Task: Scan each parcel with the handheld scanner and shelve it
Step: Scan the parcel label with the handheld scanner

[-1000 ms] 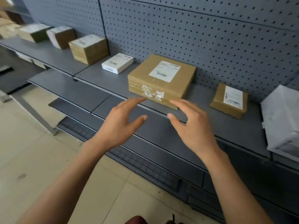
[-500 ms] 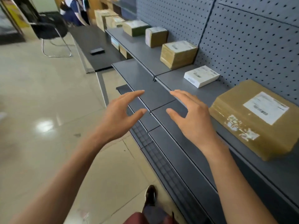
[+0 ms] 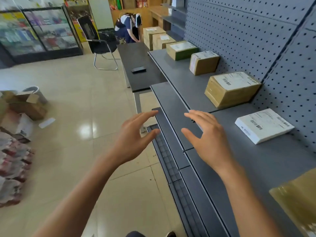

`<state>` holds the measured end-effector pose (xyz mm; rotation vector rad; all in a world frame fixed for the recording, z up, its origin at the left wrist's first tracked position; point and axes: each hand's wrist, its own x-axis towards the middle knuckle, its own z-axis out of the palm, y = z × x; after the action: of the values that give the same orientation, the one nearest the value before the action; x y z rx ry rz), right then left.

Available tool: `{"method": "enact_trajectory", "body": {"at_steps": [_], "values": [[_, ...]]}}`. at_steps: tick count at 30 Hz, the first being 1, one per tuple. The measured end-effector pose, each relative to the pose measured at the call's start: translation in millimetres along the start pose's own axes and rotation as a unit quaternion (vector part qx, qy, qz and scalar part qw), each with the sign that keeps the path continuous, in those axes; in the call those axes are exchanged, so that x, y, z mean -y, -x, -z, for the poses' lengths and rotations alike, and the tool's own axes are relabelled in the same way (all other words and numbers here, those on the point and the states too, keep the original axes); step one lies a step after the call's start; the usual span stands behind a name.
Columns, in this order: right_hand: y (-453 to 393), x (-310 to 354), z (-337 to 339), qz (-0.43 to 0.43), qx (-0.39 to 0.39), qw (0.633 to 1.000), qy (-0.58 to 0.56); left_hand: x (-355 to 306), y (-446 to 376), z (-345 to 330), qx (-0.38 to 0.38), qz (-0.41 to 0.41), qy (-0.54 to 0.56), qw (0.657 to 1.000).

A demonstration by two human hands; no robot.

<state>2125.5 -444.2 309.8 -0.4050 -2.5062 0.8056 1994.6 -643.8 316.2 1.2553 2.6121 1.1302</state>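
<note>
Empty-gripped hands: left (image 3: 135, 142), right (image 3: 210, 141); parcels on shelf (image 3: 179, 79).

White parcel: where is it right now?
The white parcel lies flat on the grey shelf at right, against the pegboard, beyond the right hand.

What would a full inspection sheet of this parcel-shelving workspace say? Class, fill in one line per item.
Surface: grey metal shelf against a pegboard wall; lower shelf tiers below it.
Job's things: white flat parcel, taped brown parcel, small brown box and more boxes beyond, all resting on the shelf; a dark flat device, possibly the scanner, lies on the black table.
Clutter: torn cardboard and a bucket on the floor.
Grippers: left hand and right hand open, empty, touching nothing.
Cables: nothing seen.
Surroundings: black chair, glass display case, another person bending by the far boxes.
</note>
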Motion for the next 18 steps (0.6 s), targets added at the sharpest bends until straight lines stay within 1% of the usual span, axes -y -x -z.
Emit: {"method": "enact_trajectory", "body": {"at_steps": [8,14,18], "values": [[-86.9,-4.8,-43.8,0.028,0.037,0.999,-0.013,64.5,-49.4,6.2,-0.031,0.051,-0.005,0.998],[-174.5,6.1,-107.5,0.049,0.08,0.996,-0.003,142.7,-103.9,24.2,-0.05,0.071,0.006,0.996],[-241.1,21.1,-150.8,0.041,0.085,0.995,-0.017,198.0,-158.6,53.7,-0.059,0.083,0.006,0.995]]}}
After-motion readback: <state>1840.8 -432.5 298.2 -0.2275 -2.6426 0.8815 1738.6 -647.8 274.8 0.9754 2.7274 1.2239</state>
